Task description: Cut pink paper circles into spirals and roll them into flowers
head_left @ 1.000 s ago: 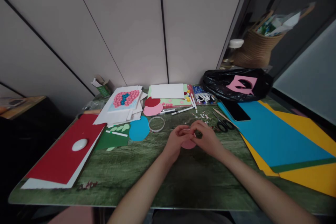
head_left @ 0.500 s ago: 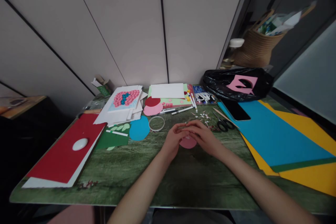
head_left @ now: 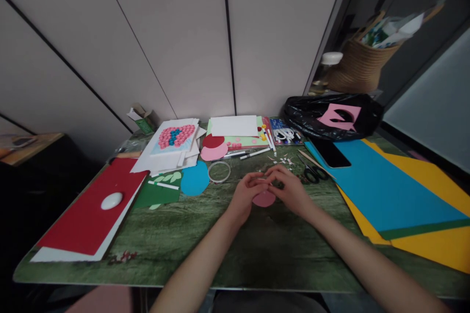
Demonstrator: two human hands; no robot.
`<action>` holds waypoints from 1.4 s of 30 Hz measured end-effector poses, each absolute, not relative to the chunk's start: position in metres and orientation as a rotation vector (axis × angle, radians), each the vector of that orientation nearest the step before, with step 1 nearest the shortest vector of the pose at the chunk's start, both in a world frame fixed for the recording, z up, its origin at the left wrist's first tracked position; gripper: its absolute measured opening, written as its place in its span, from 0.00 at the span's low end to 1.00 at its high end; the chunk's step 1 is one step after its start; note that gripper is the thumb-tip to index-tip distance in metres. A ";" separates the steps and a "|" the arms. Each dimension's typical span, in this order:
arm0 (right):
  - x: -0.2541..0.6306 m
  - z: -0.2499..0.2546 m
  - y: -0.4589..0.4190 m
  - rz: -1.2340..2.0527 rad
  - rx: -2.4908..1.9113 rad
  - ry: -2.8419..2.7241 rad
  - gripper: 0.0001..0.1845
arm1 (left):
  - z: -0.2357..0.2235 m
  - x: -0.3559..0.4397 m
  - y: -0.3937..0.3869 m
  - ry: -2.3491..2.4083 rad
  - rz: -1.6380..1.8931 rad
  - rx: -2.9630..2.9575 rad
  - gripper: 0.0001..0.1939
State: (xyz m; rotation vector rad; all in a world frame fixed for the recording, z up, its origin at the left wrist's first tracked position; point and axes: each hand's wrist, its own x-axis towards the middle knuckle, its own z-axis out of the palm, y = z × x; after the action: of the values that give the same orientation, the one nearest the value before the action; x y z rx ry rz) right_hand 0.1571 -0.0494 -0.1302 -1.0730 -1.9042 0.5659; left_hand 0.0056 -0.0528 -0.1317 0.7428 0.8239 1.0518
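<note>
A round pink piece of paper [head_left: 264, 199] shows just under my two hands, its far side hidden by the fingers. My left hand [head_left: 249, 194] is closed, thumb and fingers pinching at the paper's far edge. From the other side my right hand [head_left: 290, 188] meets it, its thumb and fingertips bent in a pinch on the same pink paper. The fingertips of both hands nearly touch, and they cover what lies between them. Black scissors [head_left: 311, 174] and a wooden stick [head_left: 316, 164] lie right of my right hand. A ring-shaped roll of tape [head_left: 219, 172] lies beyond my left hand.
Blue paper [head_left: 392, 186] over yellow sheets and a phone [head_left: 332, 153] are at right. Behind is a black plastic bag [head_left: 301, 117]. On the left lie red paper [head_left: 86, 220] with a white mouse [head_left: 112, 201], green paper [head_left: 157, 196] and a blue circle [head_left: 194, 178].
My right hand's fingers have lifted and bent more, opening a small gap beneath them. The left hand and the pink paper have hardly moved.
</note>
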 end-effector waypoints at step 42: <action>0.156 -0.129 -0.050 0.627 -1.041 -1.969 0.04 | -0.130 0.004 -0.054 0.788 1.046 0.829 0.19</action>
State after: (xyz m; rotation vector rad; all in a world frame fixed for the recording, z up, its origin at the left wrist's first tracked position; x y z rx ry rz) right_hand 0.1561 -0.0501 -0.1290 -1.0412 -1.9692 0.6273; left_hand 0.0045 -0.0543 -0.1300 0.8292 0.7879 1.0463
